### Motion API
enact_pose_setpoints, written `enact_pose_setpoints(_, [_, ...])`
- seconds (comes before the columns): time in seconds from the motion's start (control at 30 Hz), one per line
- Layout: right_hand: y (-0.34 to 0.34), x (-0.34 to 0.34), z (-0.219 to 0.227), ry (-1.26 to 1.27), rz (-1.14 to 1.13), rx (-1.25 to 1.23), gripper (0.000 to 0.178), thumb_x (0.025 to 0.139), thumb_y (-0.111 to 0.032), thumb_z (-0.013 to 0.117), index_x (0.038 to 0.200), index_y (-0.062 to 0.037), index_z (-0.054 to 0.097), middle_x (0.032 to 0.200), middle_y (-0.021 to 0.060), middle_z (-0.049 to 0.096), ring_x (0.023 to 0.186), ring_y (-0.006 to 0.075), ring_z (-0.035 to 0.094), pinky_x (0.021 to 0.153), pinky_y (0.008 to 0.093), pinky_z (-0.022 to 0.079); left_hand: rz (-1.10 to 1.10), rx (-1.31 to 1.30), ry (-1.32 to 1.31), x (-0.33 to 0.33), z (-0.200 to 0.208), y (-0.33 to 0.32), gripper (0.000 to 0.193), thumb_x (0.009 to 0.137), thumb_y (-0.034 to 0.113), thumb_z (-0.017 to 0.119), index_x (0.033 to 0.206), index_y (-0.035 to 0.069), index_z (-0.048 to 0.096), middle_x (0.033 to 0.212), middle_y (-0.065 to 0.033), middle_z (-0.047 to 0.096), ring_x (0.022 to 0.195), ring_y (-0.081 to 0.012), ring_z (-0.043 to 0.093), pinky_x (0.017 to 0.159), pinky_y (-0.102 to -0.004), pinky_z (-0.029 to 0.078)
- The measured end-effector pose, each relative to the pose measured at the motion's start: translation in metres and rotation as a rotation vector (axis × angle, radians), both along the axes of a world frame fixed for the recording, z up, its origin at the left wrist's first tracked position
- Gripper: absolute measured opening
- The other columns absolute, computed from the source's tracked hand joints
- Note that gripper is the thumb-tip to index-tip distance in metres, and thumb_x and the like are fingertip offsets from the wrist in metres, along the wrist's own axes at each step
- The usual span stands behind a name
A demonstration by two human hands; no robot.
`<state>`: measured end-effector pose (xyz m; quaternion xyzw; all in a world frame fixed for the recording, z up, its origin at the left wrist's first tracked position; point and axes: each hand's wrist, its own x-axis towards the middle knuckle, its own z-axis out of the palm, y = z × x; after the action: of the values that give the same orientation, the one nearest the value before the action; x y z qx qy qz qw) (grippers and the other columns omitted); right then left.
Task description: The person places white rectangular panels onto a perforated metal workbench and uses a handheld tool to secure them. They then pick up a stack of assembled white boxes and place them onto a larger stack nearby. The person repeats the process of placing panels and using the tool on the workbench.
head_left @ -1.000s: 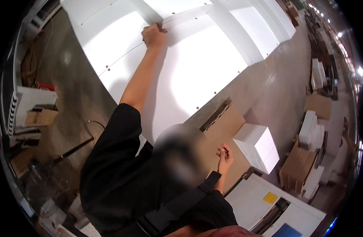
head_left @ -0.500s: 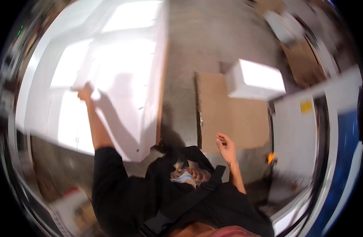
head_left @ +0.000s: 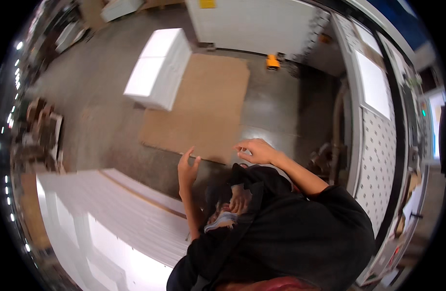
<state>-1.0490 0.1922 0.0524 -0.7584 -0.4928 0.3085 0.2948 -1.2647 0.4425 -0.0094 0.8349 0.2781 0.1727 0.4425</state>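
My left hand is raised in front of my body, fingers apart, with nothing in it. Close by on its right, my right hand also holds nothing; its thumb stands off from the loosely bent fingers. Both hover over the near edge of a flat brown cardboard sheet on the floor. White panels or boxes stacked in a block stand on the far left part of that sheet. At my lower left lies a large stack of white panels, apart from my left hand.
A machine with a perforated bed runs along the right, white panels lying on it. A pale cabinet wall stands at the back, with a yellow-orange foot pedal or similar device on the floor before it. Cardboard scraps are piled at the far left.
My view has swung to the right, toward the cardboard and the machine. My left hand has come off the white panel stack, and both hands are now near each other before me.
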Motion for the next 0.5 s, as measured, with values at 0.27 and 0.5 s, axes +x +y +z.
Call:
enact_pose_setpoints(0.27, [-0.100,0.072,0.067,0.080,-0.630,0.261,0.032,0.096,-0.023,0.064,0.121,-0.0044,0.068,0.108,0.0120,0.074,0.100,0.0261,0.071,0.088,0.0382,0.055,-0.624,0.086,0.223,0.197,0.043,-0.049,0.041,0.094,0.025,0.070,0.129,0.004,0.066,0.115,-0.0202,0.073,0.109,-0.0341,0.070,0.096,-0.0417,0.052])
enact_pose_setpoints(0.5, [-0.213,0.142,0.205,-0.179,-1.082,0.701,0.041,0.091,-0.014,0.068,0.131,-0.0049,0.062,0.122,0.0141,0.068,0.106,0.0239,0.067,0.087,0.0387,0.055,-0.911,0.069,0.009,0.412,0.073,-0.081,0.029,0.097,0.024,0.068,0.118,0.004,0.073,0.112,-0.0136,0.076,0.104,-0.0195,0.071,0.091,-0.0342,0.053])
